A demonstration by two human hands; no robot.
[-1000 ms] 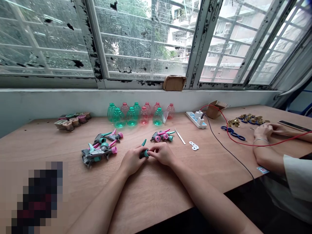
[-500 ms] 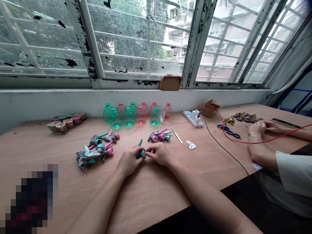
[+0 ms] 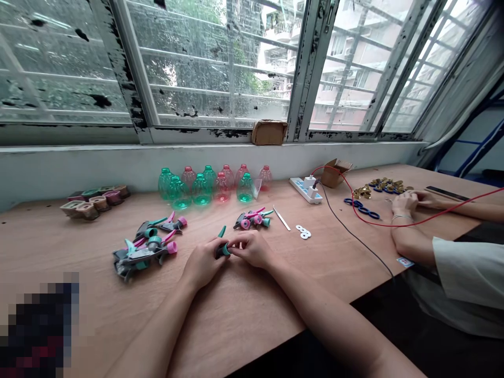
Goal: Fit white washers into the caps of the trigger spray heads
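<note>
My left hand [image 3: 205, 261] is closed around a trigger spray head [image 3: 223, 249], grey with a teal screw collar and a teal trigger sticking up. Its collar faces my right hand [image 3: 252, 248], whose fingers are pinched together at the collar's open end. Whatever those fingertips hold, if anything, is hidden. To the left lies a pile of spray heads [image 3: 145, 252] in grey, teal and pink. A smaller group of spray heads [image 3: 252, 219] lies just beyond my right hand. Right of it are white tweezers [image 3: 282, 218] and several white washers [image 3: 303, 232].
Green bottles [image 3: 201, 191] and red bottles [image 3: 221, 188] stand along the wall. A power strip [image 3: 305, 190] feeds a dark cable and a red cable [image 3: 374, 224]. Blue-handled scissors [image 3: 361, 209], gold parts [image 3: 388, 185] and another person's hands [image 3: 405, 203] are at right. Stacked containers [image 3: 94, 203] sit at left.
The view has shifted slightly, so everything appears a little further left. Both hands stay together at the spray head, with the right fingertips still against its collar.
</note>
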